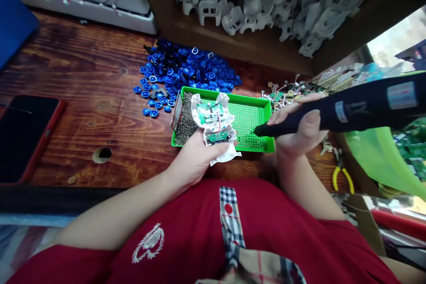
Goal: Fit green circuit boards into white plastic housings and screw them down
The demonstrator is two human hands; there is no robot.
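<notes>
Left hand (193,156) pinching white housing (228,118), likely light, stiff, best held by its near edge (226,156); right hand (302,134) wrapped around black driver (359,107).

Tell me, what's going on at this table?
A person's left hand holds white plastic pieces with green circuit boards inside. Their right hand grips a long dark tool, maybe a power screwdriver. Its tip points over the green tray, apart from the white pieces. Little metal bits, probably screws, fill one end of the tray, and small blue parts lie heaped behind it.
</notes>
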